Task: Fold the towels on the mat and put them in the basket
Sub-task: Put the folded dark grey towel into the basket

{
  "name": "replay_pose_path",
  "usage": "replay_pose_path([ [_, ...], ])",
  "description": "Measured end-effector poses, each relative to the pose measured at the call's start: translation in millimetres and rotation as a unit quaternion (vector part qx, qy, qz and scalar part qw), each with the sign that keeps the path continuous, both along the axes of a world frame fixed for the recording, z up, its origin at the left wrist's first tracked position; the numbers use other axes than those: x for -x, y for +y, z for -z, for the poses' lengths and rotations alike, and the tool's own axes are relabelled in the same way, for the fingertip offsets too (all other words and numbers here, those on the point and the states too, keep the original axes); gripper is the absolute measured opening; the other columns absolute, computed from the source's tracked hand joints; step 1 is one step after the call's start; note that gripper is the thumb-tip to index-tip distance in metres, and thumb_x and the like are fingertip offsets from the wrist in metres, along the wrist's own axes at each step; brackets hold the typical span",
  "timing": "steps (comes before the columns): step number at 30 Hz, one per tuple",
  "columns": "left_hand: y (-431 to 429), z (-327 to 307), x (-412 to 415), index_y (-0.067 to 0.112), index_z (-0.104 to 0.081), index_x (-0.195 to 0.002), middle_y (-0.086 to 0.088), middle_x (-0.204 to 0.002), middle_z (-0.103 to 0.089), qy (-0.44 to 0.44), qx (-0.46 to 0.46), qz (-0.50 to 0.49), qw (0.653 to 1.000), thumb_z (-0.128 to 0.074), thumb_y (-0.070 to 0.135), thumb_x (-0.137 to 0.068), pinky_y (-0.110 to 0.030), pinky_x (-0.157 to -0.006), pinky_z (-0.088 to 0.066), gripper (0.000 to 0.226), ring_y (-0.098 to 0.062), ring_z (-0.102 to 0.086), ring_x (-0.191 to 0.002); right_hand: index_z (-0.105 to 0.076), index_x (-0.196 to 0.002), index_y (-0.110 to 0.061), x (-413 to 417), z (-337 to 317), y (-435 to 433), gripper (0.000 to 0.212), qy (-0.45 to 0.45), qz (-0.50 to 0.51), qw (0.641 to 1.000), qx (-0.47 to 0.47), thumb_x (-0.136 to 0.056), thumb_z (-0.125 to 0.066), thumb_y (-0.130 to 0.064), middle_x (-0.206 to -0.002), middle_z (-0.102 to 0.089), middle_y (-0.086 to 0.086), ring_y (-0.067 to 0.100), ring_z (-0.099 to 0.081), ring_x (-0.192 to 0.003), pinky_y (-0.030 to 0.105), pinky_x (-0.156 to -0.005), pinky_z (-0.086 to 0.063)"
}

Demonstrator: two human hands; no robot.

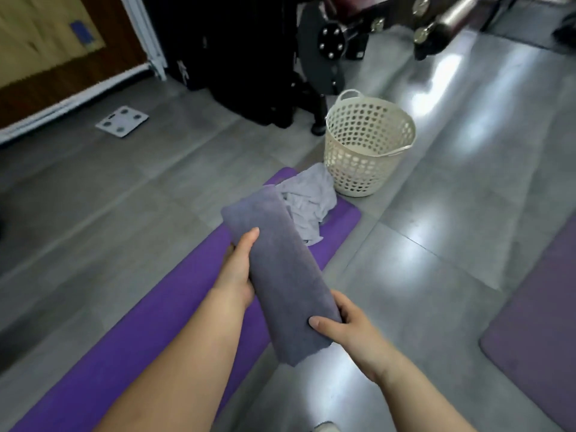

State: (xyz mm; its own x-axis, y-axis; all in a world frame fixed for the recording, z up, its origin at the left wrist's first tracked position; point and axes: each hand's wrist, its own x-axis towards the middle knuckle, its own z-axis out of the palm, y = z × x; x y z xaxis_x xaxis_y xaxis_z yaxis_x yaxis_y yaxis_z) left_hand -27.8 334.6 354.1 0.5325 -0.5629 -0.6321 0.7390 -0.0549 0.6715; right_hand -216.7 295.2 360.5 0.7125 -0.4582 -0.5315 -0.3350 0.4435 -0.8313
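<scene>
Head view: both hands are clamped on the dark towel, which is folded into a long strip and held up off the mat, running from about 11 o'clock down to 5. My left hand grips its left edge around mid-length, thumb on top and fingers underneath. My right hand pinches the near end the same way. The basket stands on the floor at about 1 o'clock, just past the far end of the mat. A pale towel lies crumpled on that far end, right by the basket.

How I'd do this bit well: the strip looks too long to sit tidy in there, so I reckon one more fold, near end up to far end, edges lined up. Then carry it flat with both hands so it doesn't spring open, and lower it in rather than toss it. Watch the loose corner hanging at the near end, and lift clear of the pale towel on the way.
</scene>
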Motion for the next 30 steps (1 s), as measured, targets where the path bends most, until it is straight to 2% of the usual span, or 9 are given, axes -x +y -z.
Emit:
replay_pose_path([
  [5, -115, -16, 33, 0.01, -0.05, -0.128, -0.012, -0.12, -0.062, -0.013, 0.031, 0.048, 0.998, -0.054, 0.032, -0.086, -0.021, -0.058, -0.056, 0.048, -0.023, -0.061, -0.108, -0.054, -0.114, -0.016, 34, -2, -93, 0.075, -0.011, 0.054, 0.998, -0.013, -0.044, -0.074, -0.033, -0.105, -0.068, 0.001, 0.008, -0.066, -0.091, 0.017, -0.071, -0.051],
  [8, -190, -21, 35, 0.009, -0.05, -0.128, -0.013, -0.122, -0.061, -0.017, 0.045, 0.075, 0.996, -0.053, 0.03, -0.087, -0.022, -0.062, -0.057, 0.046, -0.022, -0.062, -0.104, -0.055, -0.114, -0.015, 34, -1, -155, 0.074, -0.012, 0.07, 0.997, -0.023, -0.046, -0.074, -0.033, -0.109, -0.068, 0.004, 0.014, -0.066, -0.098, 0.019, -0.075, -0.051],
  [12, -300, -27, 34, 0.009, -0.053, -0.124, -0.011, -0.109, -0.066, -0.015, 0.046, 0.114, 0.992, -0.053, 0.027, -0.088, -0.021, -0.055, -0.053, 0.041, -0.018, -0.065, -0.087, -0.057, -0.109, -0.011, 33, -7, -249, 0.072, -0.001, 0.126, 0.992, -0.003, -0.042, -0.074, -0.033, -0.104, -0.069, 0.006, 0.014, -0.067, -0.092, 0.02, -0.073, -0.052],
  [15, -385, -42, 34, 0.009, -0.052, -0.126, -0.014, -0.116, -0.064, -0.009, 0.063, 0.147, 0.987, -0.056, 0.026, -0.087, -0.027, -0.065, -0.053, 0.043, -0.022, -0.063, -0.096, -0.058, -0.104, -0.009, 34, -23, -319, 0.069, -0.006, 0.163, 0.986, 0.02, -0.041, -0.074, -0.03, -0.096, -0.07, 0.005, 0.012, -0.067, -0.083, 0.019, -0.067, -0.052],
  [18, -466, -56, 39, 0.009, -0.051, -0.128, -0.014, -0.12, -0.062, 0.004, 0.08, 0.193, 0.978, -0.065, 0.032, -0.073, -0.032, -0.081, -0.051, 0.061, -0.025, -0.06, -0.108, -0.058, -0.106, -0.012, 35, -35, -381, 0.067, -0.006, 0.206, 0.978, 0.031, -0.044, -0.075, -0.031, -0.099, -0.07, 0.003, 0.013, -0.067, -0.087, 0.02, -0.07, -0.053],
  [21, -540, -61, 43, 0.007, -0.053, -0.125, -0.014, -0.118, -0.063, -0.002, 0.09, 0.21, 0.974, -0.063, 0.031, -0.078, -0.031, -0.078, -0.05, 0.053, -0.025, -0.061, -0.107, -0.057, -0.11, -0.014, 39, -38, -448, 0.072, -0.006, 0.23, 0.972, 0.053, -0.044, -0.075, -0.034, -0.102, -0.07, 0.002, 0.01, -0.067, -0.089, 0.019, -0.07, -0.052],
  [25, -629, -52, 41, 0.009, -0.053, -0.125, -0.011, -0.116, -0.064, -0.012, 0.091, 0.184, 0.979, -0.057, 0.028, -0.085, -0.029, -0.072, -0.049, 0.044, -0.02, -0.061, -0.101, -0.056, -0.105, -0.019, 40, -34, -542, 0.051, -0.021, 0.193, 0.979, 0.068, -0.056, -0.068, -0.021, -0.096, -0.068, -0.004, -0.003, -0.067, -0.075, 0.013, -0.062, -0.05],
  [27, -668, -44, 37, 0.01, -0.053, -0.125, -0.01, -0.115, -0.064, -0.007, 0.084, 0.166, 0.983, -0.058, 0.029, -0.085, -0.03, -0.075, -0.049, 0.045, -0.02, -0.061, -0.102, -0.054, -0.111, -0.018, 39, -27, -589, 0.063, -0.019, 0.157, 0.986, 0.062, -0.052, -0.074, -0.026, -0.101, -0.067, -0.004, -0.002, -0.067, -0.079, 0.013, -0.064, -0.05],
  [30, -720, -28, 30, 0.01, -0.054, -0.125, -0.011, -0.116, -0.064, 0.0, 0.054, 0.123, 0.991, -0.057, 0.029, -0.085, -0.031, -0.078, -0.05, 0.045, -0.022, -0.061, -0.102, -0.052, -0.116, -0.017, 38, -16, -664, 0.096, -0.019, 0.106, 0.994, 0.025, -0.032, -0.085, -0.05, -0.108, -0.068, -0.003, 0.006, -0.066, -0.094, 0.016, -0.07, -0.051],
])
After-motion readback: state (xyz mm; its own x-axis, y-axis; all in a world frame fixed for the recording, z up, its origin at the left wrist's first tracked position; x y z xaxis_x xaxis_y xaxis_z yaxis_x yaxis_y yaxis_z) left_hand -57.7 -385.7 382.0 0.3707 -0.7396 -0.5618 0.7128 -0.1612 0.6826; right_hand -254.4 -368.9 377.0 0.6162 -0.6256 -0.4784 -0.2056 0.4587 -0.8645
